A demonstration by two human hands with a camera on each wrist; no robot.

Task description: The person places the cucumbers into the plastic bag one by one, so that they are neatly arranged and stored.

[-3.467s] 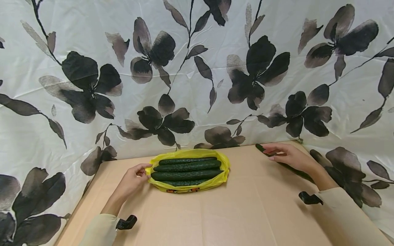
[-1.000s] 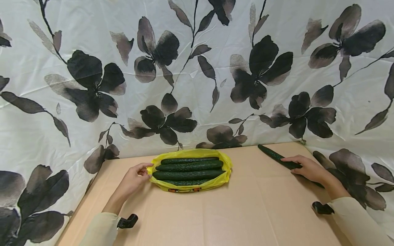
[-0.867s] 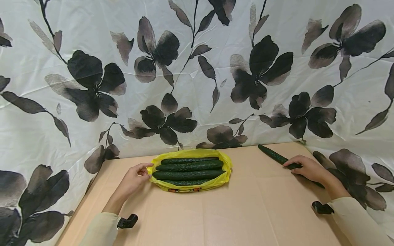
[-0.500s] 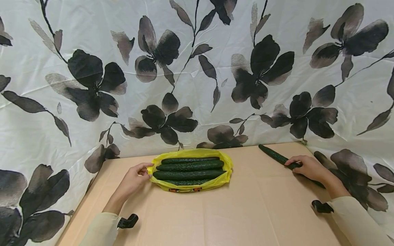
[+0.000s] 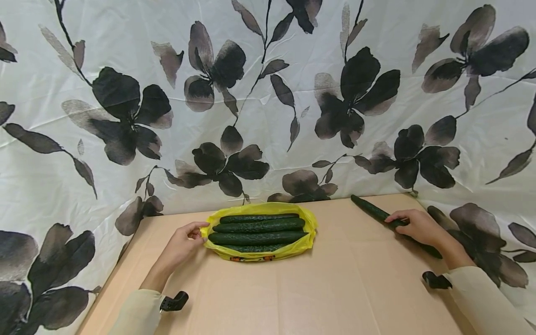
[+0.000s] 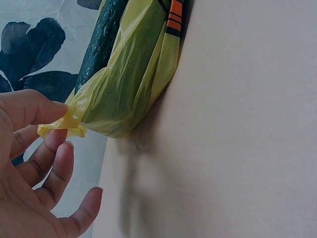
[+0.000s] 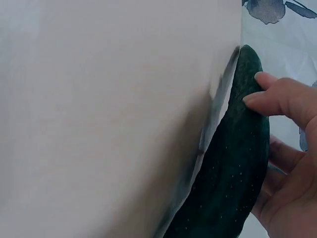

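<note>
A yellow plastic bag point(image 5: 251, 257) lies at the back middle of the table, its mouth spread upward around several dark green cucumbers point(image 5: 257, 238) lying side by side. My left hand point(image 5: 181, 244) pinches the bag's left edge between thumb and forefinger; in the left wrist view the other fingers of that hand point(image 6: 37, 163) are spread loosely below the gathered plastic point(image 6: 74, 116). On the right, my right hand point(image 5: 420, 229) grips a single cucumber point(image 5: 370, 209) around its middle. The right wrist view has the thumb and fingers on opposite sides of this cucumber point(image 7: 233, 148), with its shadow beside it.
The pale wood-toned table point(image 5: 318, 293) extends toward me in front of the bag. A white cloth with dark flowers point(image 5: 289, 116) hangs right behind the table and shows past both sides. Black wrist cameras point(image 5: 174, 301) sit at both cuffs.
My right hand has come from above the single cucumber's far part back to its middle and closed around it. The cucumber's far tip has shifted slightly up. My left hand keeps its pinch.
</note>
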